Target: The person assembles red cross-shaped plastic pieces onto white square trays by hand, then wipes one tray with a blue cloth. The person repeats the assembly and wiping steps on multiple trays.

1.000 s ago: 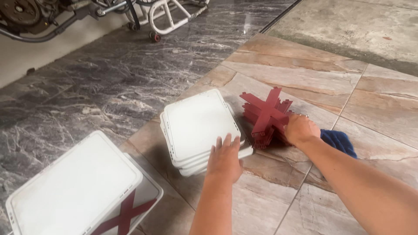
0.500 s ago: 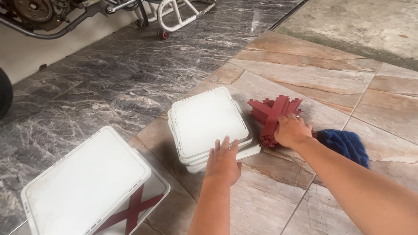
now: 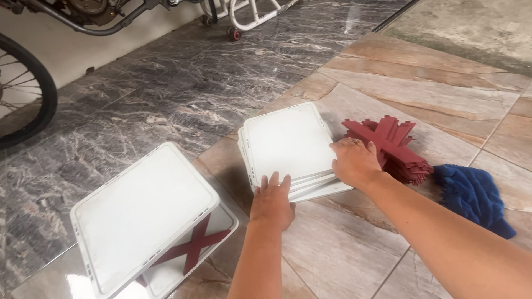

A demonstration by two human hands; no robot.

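A stack of white square plastic panels (image 3: 288, 143) lies on the tiled floor. My left hand (image 3: 272, 200) rests flat against the stack's near edge, fingers together. My right hand (image 3: 354, 162) presses on the stack's right edge, fingers spread over the top panel's side. Neither hand grips anything. Just right of the stack lies a pile of dark red X-shaped plastic braces (image 3: 394, 147).
A larger white panel assembly (image 3: 141, 213) with a red X brace (image 3: 194, 247) under it sits at the lower left. A blue cloth (image 3: 472, 196) lies at the right. A bicycle wheel (image 3: 25, 94) and a white wheeled frame (image 3: 244, 14) stand at the back.
My right hand has left the red braces and moved left onto the stack's right edge. My left hand stays at the near edge. The view has shifted right.
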